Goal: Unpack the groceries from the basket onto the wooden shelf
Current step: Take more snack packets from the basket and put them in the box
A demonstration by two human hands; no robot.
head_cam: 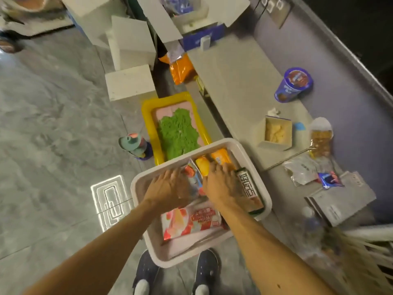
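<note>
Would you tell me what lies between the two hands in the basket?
In the head view, a pink-and-blue packet lies between the left hand and right hand.

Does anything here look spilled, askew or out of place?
Yes. A purple cylindrical snack tub lies tipped on its side on the pale wooden shelf. Beside the white plastic basket, green sand sits piled in a yellow tray on the floor.

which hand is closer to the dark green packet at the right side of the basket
Right. The right hand lies right beside the dark green packet, seemingly touching it; the left hand is farther left, across the basket.
</note>
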